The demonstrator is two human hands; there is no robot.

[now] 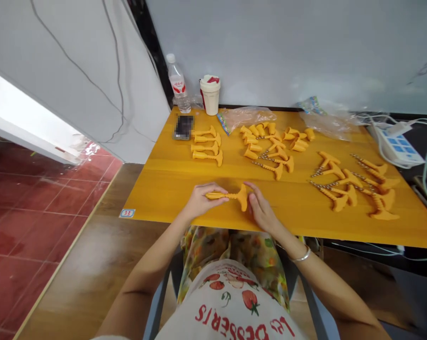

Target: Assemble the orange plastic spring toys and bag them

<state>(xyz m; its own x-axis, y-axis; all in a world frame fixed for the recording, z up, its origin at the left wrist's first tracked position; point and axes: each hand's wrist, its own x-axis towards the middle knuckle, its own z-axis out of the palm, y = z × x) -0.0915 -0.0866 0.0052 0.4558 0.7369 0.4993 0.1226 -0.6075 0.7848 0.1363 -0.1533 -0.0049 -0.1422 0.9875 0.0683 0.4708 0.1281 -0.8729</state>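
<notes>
A yellow plastic corkscrew (242,198) with a T-shaped handle lies across between my hands, just above the front of the table, its sheath pointing left. My left hand (203,200) pinches the ribbed sheath between thumb and fingers. At the handle end, my right hand (262,208) is curved with its fingers apart. Its index fingertip is at the handle's far tip; whether it touches is hard to tell. Several sheathed corkscrews (208,157) lie in a column beyond my left hand. Unsheathed corkscrews (335,200) with bare metal spirals lie to the right, and loose yellow sheaths (250,153) lie further back.
Along the back stand a water bottle (180,89) and a lidded cup (210,97). A phone (184,127) lies near them. Clear plastic bags (248,114) lie by the wall. A power strip (399,146) with white cables is at the right end of the yellow table (163,189).
</notes>
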